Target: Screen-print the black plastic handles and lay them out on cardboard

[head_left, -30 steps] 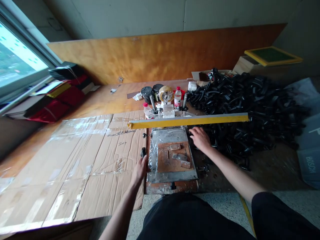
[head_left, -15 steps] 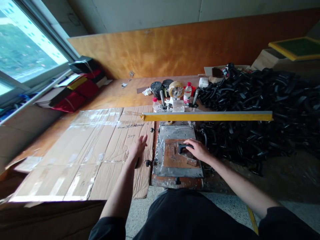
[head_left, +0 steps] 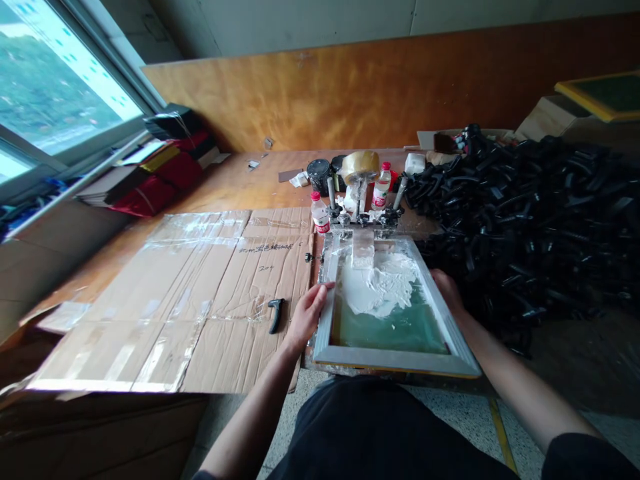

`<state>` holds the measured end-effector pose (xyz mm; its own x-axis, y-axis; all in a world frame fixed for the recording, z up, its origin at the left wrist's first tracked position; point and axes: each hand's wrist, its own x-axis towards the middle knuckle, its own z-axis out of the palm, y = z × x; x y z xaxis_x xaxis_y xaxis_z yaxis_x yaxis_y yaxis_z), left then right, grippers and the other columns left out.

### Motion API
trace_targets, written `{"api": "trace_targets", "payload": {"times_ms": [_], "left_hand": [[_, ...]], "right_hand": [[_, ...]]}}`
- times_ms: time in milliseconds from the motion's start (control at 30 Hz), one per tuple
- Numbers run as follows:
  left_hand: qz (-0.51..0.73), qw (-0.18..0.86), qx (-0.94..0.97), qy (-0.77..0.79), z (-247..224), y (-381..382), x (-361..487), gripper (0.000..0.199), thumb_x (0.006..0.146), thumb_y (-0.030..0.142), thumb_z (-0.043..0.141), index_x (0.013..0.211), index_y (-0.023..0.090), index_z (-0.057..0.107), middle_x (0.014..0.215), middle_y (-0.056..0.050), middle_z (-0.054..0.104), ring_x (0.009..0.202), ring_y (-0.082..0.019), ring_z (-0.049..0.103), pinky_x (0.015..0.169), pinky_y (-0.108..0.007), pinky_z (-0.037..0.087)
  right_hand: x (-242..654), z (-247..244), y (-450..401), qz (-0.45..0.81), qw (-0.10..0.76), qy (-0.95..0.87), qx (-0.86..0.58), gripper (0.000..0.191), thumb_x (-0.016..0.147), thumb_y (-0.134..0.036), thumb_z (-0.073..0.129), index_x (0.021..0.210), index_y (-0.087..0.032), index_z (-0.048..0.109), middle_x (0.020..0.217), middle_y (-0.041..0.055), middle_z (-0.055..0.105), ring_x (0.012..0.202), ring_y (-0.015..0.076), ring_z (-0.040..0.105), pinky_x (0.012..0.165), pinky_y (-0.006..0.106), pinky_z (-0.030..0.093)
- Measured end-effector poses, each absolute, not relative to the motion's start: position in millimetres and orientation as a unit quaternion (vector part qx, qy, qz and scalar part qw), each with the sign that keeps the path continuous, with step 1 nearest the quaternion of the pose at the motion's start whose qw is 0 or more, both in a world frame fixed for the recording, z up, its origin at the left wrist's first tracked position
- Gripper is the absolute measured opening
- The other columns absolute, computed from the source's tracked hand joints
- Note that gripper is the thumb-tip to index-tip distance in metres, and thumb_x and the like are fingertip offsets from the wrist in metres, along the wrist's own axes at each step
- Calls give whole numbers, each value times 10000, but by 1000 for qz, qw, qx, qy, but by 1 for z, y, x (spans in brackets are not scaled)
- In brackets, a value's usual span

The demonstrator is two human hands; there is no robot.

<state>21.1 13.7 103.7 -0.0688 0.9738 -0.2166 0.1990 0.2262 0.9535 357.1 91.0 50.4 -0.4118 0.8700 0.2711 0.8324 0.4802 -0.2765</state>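
Note:
A screen printing frame point(head_left: 324, 330), silver-edged with green mesh, lies over the work plate in front of me. White paste point(head_left: 383, 287) is spread thickly over the mesh's far half. My left hand point(head_left: 307, 312) is closed on the frame's left side, thumb near the rim. At the opposite side, my right hand point(head_left: 449, 293) is closed against the outer edge, most of its fingers hidden. One black curved handle point(head_left: 275, 315) rests on the flattened cardboard point(head_left: 215, 293) to the left. The board and handle seen before are covered by the frame.
Behind the frame stand a clamp stand point(head_left: 363, 217), a tape roll point(head_left: 361, 165), red-capped bottles point(head_left: 383, 185) and a dark tub point(head_left: 319, 176). A large heap of black handles point(head_left: 525, 213) fills the right side. Red-and-black bundles point(head_left: 165, 170) lie by the window.
The frame has swung down from its raised, edge-on position over the plate. My right hand has left the black handle, and both hands are now at the frame's sides. The handle on the cardboard is uncovered.

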Motion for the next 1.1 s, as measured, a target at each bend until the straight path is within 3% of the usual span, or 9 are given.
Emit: {"api": "trace_targets", "payload": {"times_ms": [100,200,333,433,633,767,900,1033,1100], "left_hand": [[333,468,492,654,65,3,24,658,851,552,528,1407,203,481,723,4,616,625,-131,541,598,-236,418],[281,431,519,682,40,6,27,619,878,463,503,1447,236,420,689,25,587,615,-130,533,606,-237,392],[249,418,538,689,26,13,23,579,887,463,474,1422,246,447,731,14,609,639,-140,549,618,-242,383],[243,423,533,692,22,13,20,573,885,494,465,1404,249,467,757,8,618,647,-142,554,622,-241,390],[244,421,522,701,22,12,22,579,877,503,483,1394,244,482,762,-1,615,658,-148,563,612,-244,404],[251,428,516,698,26,12,22,590,870,498,502,1398,237,473,734,8,609,636,-143,555,613,-246,413],[253,434,513,697,29,12,23,597,875,505,493,1406,234,461,706,23,590,604,-131,535,582,-237,393],[272,451,502,686,40,11,23,623,854,506,531,1403,217,470,648,39,551,558,-114,501,549,-225,365],[301,475,491,665,52,9,22,669,830,525,569,1412,216,458,620,50,534,530,-101,474,530,-216,349]], "right_hand": [[348,72,115,7,269,-755,-597,347,906,-246,497,1181,-91,641,1112,150,630,975,239,607,817,336,511],[293,94,133,5,265,-798,-541,563,794,-273,688,1317,-133,532,1350,176,497,1205,303,495,955,415,456],[233,100,130,67,131,-858,-492,285,800,-255,684,1070,-191,622,1046,94,662,955,250,587,786,343,470],[235,92,103,86,71,-899,-424,61,845,-172,587,886,-192,629,867,60,672,820,206,585,682,291,425],[272,90,71,127,61,-966,-219,172,772,-52,551,802,-203,627,785,20,642,785,173,559,654,271,385],[267,83,73,97,131,-941,-296,163,788,-59,574,840,-196,644,823,23,653,820,178,565,653,266,404],[269,66,52,45,166,-951,-257,226,803,-24,543,936,-163,662,913,67,672,848,197,575,689,292,452],[263,75,63,101,185,-934,-290,114,848,-180,636,955,-194,673,849,34,674,789,178,601,673,286,489],[253,91,91,104,213,-905,-354,256,850,-258,669,1104,-234,658,925,30,692,801,178,619,694,300,508]]}}
